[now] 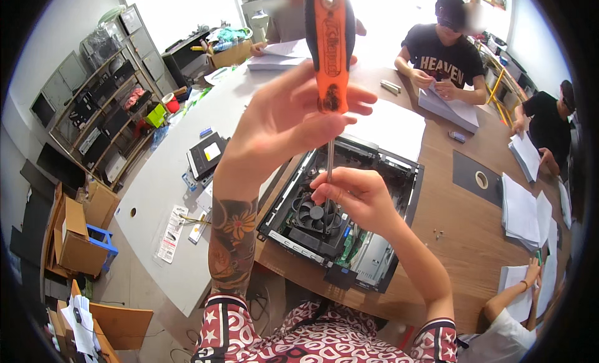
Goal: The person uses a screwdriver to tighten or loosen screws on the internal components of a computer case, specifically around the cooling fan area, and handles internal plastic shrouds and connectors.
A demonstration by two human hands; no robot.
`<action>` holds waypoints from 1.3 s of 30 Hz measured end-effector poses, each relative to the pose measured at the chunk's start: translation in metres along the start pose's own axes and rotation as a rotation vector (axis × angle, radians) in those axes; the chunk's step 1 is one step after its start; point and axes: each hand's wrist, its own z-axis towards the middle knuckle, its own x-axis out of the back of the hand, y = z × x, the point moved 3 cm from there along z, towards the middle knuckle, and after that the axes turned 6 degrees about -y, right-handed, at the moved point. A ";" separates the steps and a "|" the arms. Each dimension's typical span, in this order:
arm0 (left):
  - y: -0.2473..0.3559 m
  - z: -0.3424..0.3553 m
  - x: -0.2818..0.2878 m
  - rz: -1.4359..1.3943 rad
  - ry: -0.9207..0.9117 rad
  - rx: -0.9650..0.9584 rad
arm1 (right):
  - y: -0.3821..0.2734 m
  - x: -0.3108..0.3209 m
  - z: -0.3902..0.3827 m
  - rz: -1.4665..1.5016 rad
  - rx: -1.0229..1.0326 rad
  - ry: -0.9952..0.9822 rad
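An orange-and-black screwdriver [334,54] stands nearly upright over an opened desktop computer case [292,245]. Its shaft runs down to the edge of a black cooling fan [317,214]; the tip is hard to make out there. My left hand [277,116], below a tattooed forearm's wrist, is at the handle with fingers stretched out behind it and the thumb near its lower end. It does not wrap the handle. With thumb and fingertips my right hand [362,197] pinches the metal shaft above the fan. Green circuit board [350,245] shows beneath my right wrist.
Small screws [438,232] lie right of the case. A tape roll [481,179] rests on a dark mat [467,169]. Left are a black boxy device [207,154] and a blister pack [171,235]. Co-workers handle paper stacks [452,107] across and right of the table.
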 end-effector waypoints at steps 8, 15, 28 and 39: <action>-0.011 -0.039 0.003 0.046 -0.059 0.281 | -0.008 0.003 0.002 -0.062 0.054 -0.144; -0.014 -0.052 0.004 0.037 0.144 0.327 | -0.017 0.006 0.002 -0.094 0.063 -0.182; -0.020 -0.049 -0.010 -0.080 0.046 0.293 | -0.085 0.018 0.043 -0.200 0.367 0.194; -0.035 -0.059 -0.017 -0.099 0.019 0.461 | -0.071 0.022 0.034 -0.067 0.364 0.107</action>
